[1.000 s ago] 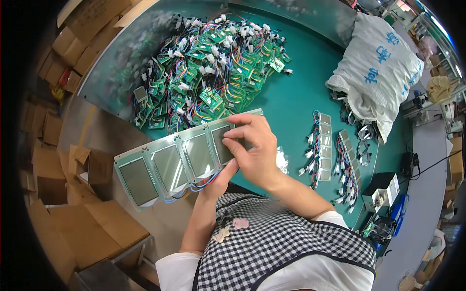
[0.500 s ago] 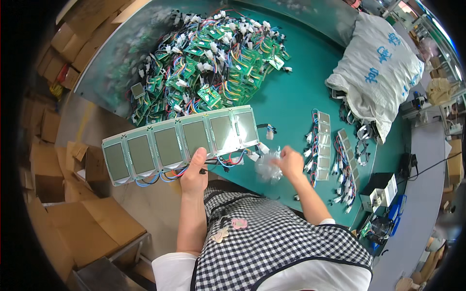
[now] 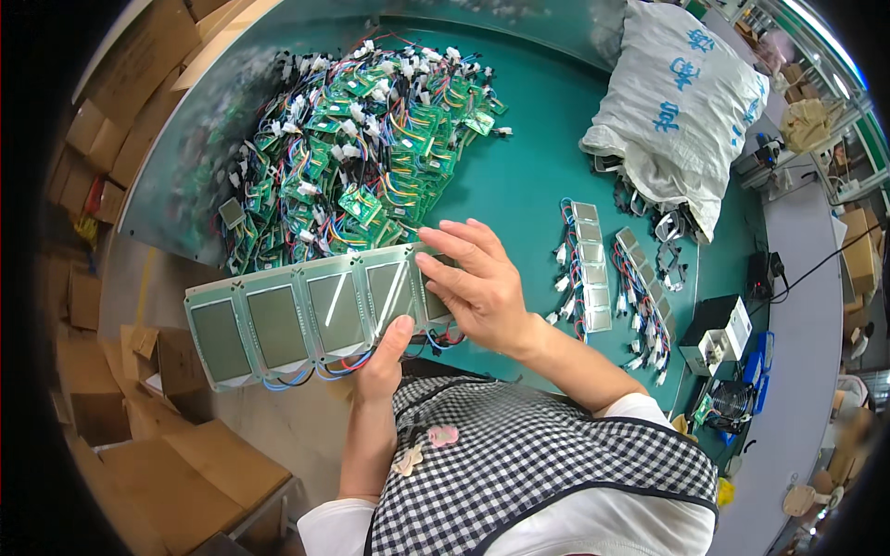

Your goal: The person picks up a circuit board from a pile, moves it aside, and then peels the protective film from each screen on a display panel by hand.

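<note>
A long green circuit board strip (image 3: 282, 329) with a row of grey display screens tilts across the front of the bench. My left hand (image 3: 382, 363) grips its lower edge, the thumb on the front face beside a screen. Red, blue and black wires (image 3: 345, 364) run along that edge. Across the strip's right end lies my right hand (image 3: 482, 292), fingers fanned out and fingertips touching the face. It covers the end screens, and its thumb is hidden.
A large heap of green boards with wires and white connectors (image 3: 362, 139) covers the bench's back left. Two similar display strips (image 3: 591, 264) (image 3: 646, 278) lie at right. Beyond them are a white woven sack (image 3: 677, 102) and a white box (image 3: 718, 338). Cardboard boxes (image 3: 190, 482) stand at left.
My right hand has moved left from beside crumpled clear film onto the strip's right end. The film is out of sight. The strip has shifted slightly down and left in the picture.
</note>
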`<control>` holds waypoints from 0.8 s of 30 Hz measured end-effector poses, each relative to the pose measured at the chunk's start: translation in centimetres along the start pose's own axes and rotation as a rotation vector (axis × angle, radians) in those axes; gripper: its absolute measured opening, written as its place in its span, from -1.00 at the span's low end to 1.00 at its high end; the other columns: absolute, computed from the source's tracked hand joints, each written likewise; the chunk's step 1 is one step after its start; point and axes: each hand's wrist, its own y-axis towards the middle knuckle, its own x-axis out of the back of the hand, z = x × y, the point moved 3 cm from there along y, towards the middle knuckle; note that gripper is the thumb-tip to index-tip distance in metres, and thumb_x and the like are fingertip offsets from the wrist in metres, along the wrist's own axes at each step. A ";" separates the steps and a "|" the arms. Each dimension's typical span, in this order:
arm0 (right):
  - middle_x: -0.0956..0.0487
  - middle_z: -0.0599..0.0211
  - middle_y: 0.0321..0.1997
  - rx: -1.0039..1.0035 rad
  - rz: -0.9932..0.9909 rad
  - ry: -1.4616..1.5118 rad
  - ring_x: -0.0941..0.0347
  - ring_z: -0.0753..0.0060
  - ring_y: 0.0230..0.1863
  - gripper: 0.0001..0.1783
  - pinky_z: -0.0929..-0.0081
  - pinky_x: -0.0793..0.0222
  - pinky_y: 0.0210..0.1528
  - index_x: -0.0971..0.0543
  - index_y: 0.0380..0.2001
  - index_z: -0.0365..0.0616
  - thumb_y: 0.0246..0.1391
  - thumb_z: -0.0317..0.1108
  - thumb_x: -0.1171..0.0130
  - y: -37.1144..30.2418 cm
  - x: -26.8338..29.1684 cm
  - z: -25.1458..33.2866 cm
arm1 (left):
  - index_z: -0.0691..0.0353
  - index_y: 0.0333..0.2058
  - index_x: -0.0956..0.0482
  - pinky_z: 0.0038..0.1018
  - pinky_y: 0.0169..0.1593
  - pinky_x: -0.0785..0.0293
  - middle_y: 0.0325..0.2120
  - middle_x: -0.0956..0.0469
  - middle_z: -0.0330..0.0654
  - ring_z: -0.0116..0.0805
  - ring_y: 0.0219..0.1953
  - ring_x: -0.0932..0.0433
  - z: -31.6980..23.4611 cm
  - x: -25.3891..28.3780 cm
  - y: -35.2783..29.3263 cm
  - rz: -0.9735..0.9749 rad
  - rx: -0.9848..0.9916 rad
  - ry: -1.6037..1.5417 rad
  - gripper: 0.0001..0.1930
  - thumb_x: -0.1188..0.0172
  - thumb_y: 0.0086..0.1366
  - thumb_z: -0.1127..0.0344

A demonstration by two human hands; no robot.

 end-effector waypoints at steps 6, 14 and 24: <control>-0.42 0.24 -0.09 -0.164 -0.130 -0.017 -0.30 0.15 -0.05 -0.67 0.15 -0.10 0.02 -0.50 -0.29 -0.15 -0.27 -0.46 -0.16 0.0 0.8 0.1 | 0.33 -0.05 -0.26 -0.41 -0.05 -0.32 -0.14 -0.36 -0.11 -0.32 -0.14 -0.40 -0.1 0.9 0.1 0.009 -0.055 0.004 -0.57 -0.03 0.03 0.57; -0.46 0.28 -0.16 -0.149 -0.129 -0.228 -0.33 0.17 -0.13 -0.74 0.12 -0.10 -0.01 -0.53 -0.35 -0.12 -0.25 -0.41 -0.17 -0.3 0.7 0.5 | 0.36 -0.10 -0.33 -0.47 -0.10 -0.34 -0.20 -0.41 -0.14 -0.36 -0.19 -0.41 -0.3 0.6 0.0 0.010 -0.117 0.084 -0.64 -0.05 0.06 0.52; -0.49 0.23 -0.27 -0.258 0.061 0.198 -0.36 0.18 -0.21 -0.67 0.41 -0.28 -0.17 -0.53 -0.35 -0.12 -0.32 -0.33 -0.25 2.2 3.2 -2.0 | 0.37 -0.16 -0.38 -0.50 -0.14 -0.36 -0.25 -0.44 -0.15 -0.37 -0.26 -0.45 -0.3 2.4 -0.3 -0.035 0.126 -0.035 -0.66 -0.08 0.00 0.52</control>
